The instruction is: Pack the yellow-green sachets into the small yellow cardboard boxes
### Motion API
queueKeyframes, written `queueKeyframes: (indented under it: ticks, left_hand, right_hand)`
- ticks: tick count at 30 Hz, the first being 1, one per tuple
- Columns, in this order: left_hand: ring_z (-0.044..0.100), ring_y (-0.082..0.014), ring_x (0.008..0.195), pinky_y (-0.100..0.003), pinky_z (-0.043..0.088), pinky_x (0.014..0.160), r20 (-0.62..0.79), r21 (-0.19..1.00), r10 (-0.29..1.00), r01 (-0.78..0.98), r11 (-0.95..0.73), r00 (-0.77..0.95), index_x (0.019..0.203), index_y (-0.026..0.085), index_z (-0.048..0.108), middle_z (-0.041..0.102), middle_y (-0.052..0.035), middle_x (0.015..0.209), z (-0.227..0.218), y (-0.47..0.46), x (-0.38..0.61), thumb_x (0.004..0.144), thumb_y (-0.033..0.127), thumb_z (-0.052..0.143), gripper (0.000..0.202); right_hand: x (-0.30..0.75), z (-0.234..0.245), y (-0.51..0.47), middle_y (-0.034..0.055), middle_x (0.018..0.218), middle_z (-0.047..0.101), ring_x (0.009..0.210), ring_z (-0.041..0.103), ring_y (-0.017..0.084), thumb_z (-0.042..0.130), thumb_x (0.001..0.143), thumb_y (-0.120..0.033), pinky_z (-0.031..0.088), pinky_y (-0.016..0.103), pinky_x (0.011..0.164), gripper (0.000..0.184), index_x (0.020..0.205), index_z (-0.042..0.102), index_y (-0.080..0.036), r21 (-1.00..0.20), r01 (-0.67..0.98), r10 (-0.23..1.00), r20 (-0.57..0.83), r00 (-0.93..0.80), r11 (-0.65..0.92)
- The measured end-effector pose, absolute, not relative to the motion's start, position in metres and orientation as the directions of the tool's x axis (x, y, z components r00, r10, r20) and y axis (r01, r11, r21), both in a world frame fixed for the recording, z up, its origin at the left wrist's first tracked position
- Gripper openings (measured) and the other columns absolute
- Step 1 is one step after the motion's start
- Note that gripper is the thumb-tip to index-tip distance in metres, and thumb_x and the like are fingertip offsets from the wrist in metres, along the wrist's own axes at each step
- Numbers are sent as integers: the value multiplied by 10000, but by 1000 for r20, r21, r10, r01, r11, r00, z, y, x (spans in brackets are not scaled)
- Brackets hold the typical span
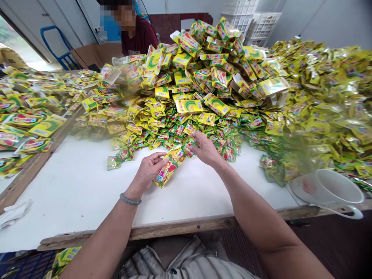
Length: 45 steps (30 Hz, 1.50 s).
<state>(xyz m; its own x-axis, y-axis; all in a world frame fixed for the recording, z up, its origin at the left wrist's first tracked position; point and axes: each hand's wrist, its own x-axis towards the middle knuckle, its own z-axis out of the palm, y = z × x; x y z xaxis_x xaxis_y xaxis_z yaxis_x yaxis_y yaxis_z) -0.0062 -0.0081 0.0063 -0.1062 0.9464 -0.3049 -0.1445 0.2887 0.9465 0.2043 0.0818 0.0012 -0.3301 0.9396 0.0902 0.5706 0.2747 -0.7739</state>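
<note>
A huge heap of small yellow-green sachets (203, 85) covers the far half of a white table (72, 182). My left hand (148, 172) is closed around a small stack of sachets (168, 168), held just above the table top. My right hand (205, 149) reaches to the near edge of the heap, fingers pinched on a sachet (189, 146) next to the stack's top. A bead bracelet sits on my left wrist.
A white cup (334, 190) on a saucer sits at the table's near right edge. Another person in a dark red shirt (139, 37) sits at the far side. More sachets lie on a second table at the left (26, 116). White crates (252, 19) stand behind.
</note>
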Motion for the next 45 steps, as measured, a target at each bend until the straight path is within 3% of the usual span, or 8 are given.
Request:
queueKeyframes:
  ticks: [6,13,19,23,26,31,39,45]
  left_hand:
    - [649,-147,608,-241,504,580,-297,949,948,-142,280,-111,989,124,698,715,-16,707,7,-8,-8,525,460,918,614]
    - [661,-149,614,-248,530,594,-313,944,942,-151,295,-117,998,121,691,728,-26,724,5,-8,-9,504,463,926,646]
    - [669,-152,614,-249,533,590,-317,942,938,-163,294,-140,961,129,703,731,-18,713,6,-7,-8,485,459,932,623]
    - [675,-157,610,-258,536,599,-322,940,938,-165,300,-130,962,129,701,735,-18,714,5,-6,-7,482,459,932,627]
    - [680,-157,619,-257,536,609,-322,940,937,-168,298,-137,964,127,696,737,-17,716,4,-6,-8,476,458,934,636]
    - [669,-151,612,-252,529,603,-318,941,939,-162,296,-131,965,127,694,727,-11,697,5,-7,-8,493,464,927,625]
    - [635,-129,630,-250,510,641,-245,967,969,-87,241,-33,995,140,712,694,8,698,4,-9,-7,570,465,895,566]
    - [659,-166,722,-287,510,701,-253,967,966,-18,254,57,1071,137,700,705,-13,769,-1,-10,-6,608,456,879,591]
  right_hand:
    - [204,-2,79,59,1022,669,863,601,192,731,812,-216,411,272,716,476,1245,533,-199,-553,768,916,-19,-401,325]
    - [195,6,71,106,977,686,896,634,246,742,823,-420,382,283,660,279,928,647,-179,-326,923,935,-215,-281,202]
    - [197,6,76,12,738,626,698,556,171,685,848,-397,325,257,591,215,858,624,-191,-587,794,957,-110,-268,155]
    - [205,11,81,-28,656,561,587,460,128,646,852,-454,312,250,561,266,823,591,-195,-827,534,957,18,-290,177]
    - [209,17,81,-42,615,511,538,395,111,625,847,-559,298,247,530,361,838,598,-199,-906,360,936,95,-340,223]
    - [206,22,74,-49,594,472,542,392,108,621,860,-554,290,246,522,369,839,619,-186,-917,293,886,118,-448,270]
    - [193,22,63,-18,719,590,665,497,123,651,862,-198,334,245,640,32,852,663,-171,-775,449,792,107,-601,446]
    - [189,15,63,24,837,665,784,583,155,713,834,-158,387,249,711,64,890,683,-171,-746,415,771,202,-604,520]
